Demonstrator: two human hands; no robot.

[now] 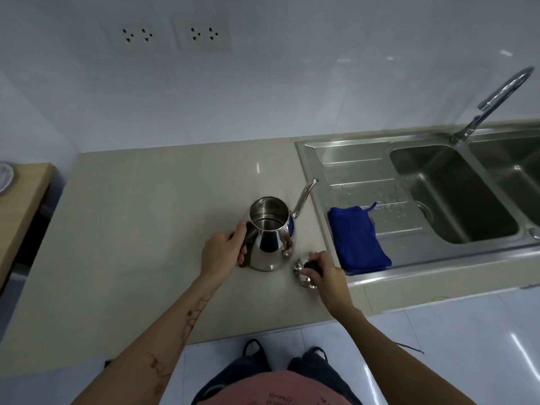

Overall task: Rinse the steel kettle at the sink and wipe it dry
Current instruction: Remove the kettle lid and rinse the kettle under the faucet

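The steel kettle (270,241) stands upright on the beige counter, its top uncovered and its thin spout pointing toward the sink. My left hand (225,248) grips its black handle. Just right of the kettle, my right hand (324,268) pinches the black knob of the steel lid (304,277), which is tilted and touches the counter. A folded blue cloth (358,239) lies on the sink's drainboard, apart from both hands.
The steel sink (455,194) has two basins at the right, with a curved faucet (493,100) over them. Water drops dot the drainboard. Two wall sockets (169,35) sit above the counter (131,229). A wooden shelf (20,206) stands at far left.
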